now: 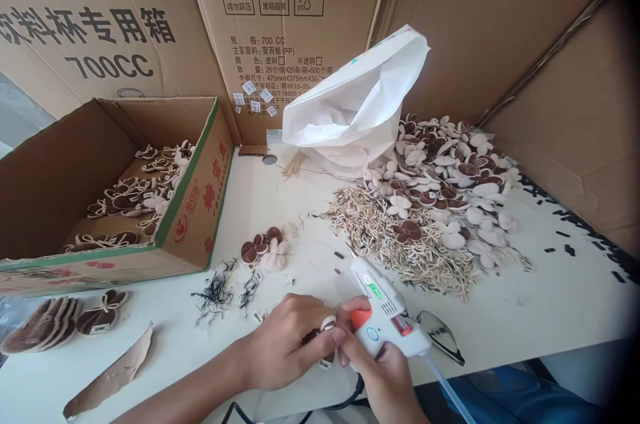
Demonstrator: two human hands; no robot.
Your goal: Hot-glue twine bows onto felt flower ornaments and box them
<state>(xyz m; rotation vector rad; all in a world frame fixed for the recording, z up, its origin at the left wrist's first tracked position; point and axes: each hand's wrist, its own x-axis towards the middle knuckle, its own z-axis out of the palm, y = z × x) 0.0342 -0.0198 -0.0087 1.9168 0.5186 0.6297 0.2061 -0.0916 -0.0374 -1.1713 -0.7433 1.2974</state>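
Observation:
My right hand (383, 371) is wrapped round a white hot glue gun (383, 304) with an orange trigger, its nozzle pointing up and left. A glue stick (450, 391) sticks out of its back. Close beside it, my left hand (293, 344) pinches a small brown felt piece (325, 363), mostly hidden by the fingers; a pale bit and a small label show on it. The two hands touch at the fingertips. Beyond my left hand lie brown and pale bunny-shaped felt pieces (275, 257) and tangles of black thread (217, 291).
A cardboard box (193, 211) with bow-tied felt pieces stands left. Stacked felt pieces (47, 324) and a torn brown strip (113, 374) lie in front. To the right are a heap of cream cord bows (415, 254), piled felt shapes (450, 171), a white bag (350, 117) and glasses (440, 337).

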